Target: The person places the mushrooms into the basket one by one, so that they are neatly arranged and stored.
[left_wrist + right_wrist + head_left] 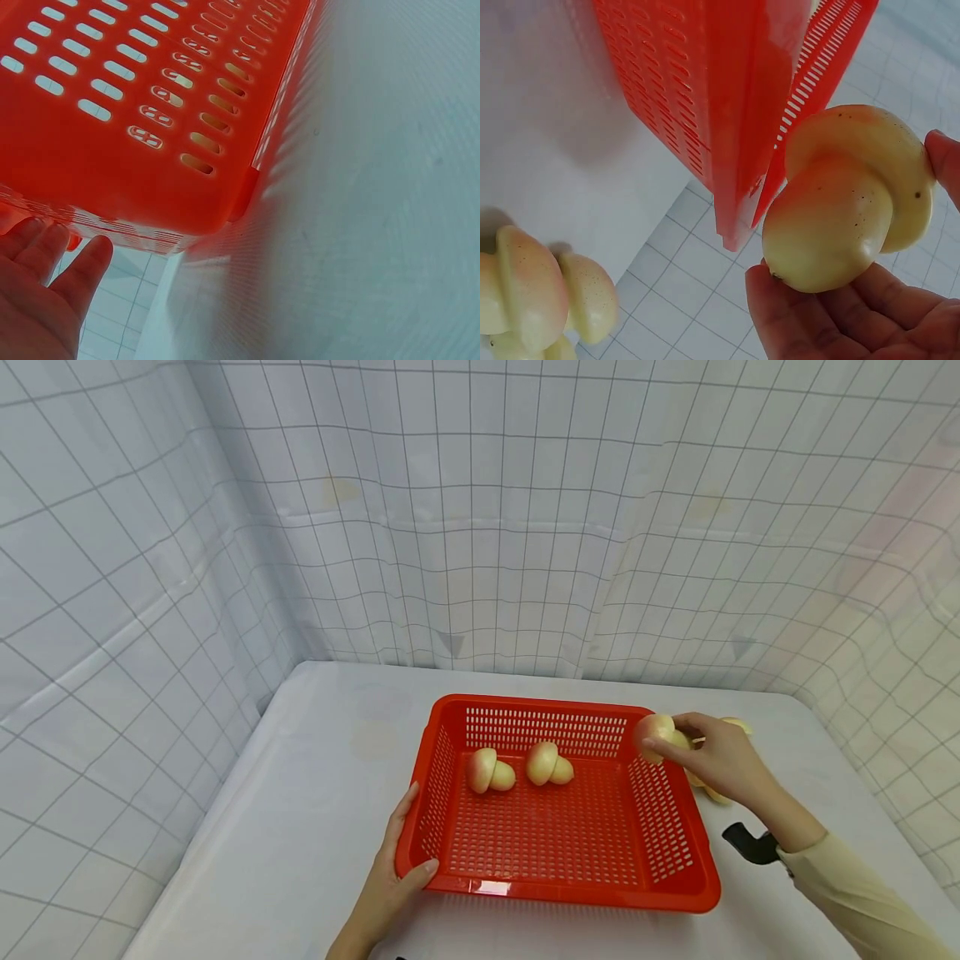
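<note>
My right hand (pixel 723 762) pinches a model mushroom (pixel 655 732) between thumb and fingers, over the right rim of a red plastic basket (pixel 558 888). Seen from the right wrist, this mushroom (pixel 829 225) has a pale yellow, reddish-tinted surface with small dark specks. Two similar mushrooms, a left one (pixel 482 772) and a right one (pixel 543 765), lie on their sides in the basket towards the back. At the basket's front left corner, my left hand (pixel 386 877) grips the rim, thumb at the front and fingers along the left side.
More mushrooms (pixel 532 289) lie on the white table (pixel 315 827) right of the basket, partly hidden behind my right hand in the head view. A black curved object (pixel 750 845) shows beside my right wrist. White gridded sheets (pixel 480 527) surround the table's back and sides.
</note>
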{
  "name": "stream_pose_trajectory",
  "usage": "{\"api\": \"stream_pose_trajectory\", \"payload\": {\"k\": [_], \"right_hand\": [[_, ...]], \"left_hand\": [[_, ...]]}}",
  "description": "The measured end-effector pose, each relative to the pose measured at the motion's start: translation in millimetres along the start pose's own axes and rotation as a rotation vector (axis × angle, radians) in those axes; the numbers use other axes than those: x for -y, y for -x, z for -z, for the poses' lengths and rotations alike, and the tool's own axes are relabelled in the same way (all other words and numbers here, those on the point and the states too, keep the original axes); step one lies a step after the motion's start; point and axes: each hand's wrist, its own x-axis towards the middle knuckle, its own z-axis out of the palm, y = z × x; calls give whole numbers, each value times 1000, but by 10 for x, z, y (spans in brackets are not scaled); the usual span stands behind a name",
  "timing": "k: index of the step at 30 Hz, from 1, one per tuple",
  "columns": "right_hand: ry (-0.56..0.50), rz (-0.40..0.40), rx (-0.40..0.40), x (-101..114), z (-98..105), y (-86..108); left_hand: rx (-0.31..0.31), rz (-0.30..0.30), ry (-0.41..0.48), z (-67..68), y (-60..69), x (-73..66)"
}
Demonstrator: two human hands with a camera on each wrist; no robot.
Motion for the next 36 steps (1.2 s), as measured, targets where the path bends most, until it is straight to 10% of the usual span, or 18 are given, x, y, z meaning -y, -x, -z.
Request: {"api": "stream_pose_trajectory", "payload": {"k": [21,36], "right_hand": [[77,81,161,151,-137,-417],[52,169,435,169,-248,-611]], "left_hand": [[-8,-4,-9,3,-4,-7],[-6,16,2,-1,-1,-3]]}}
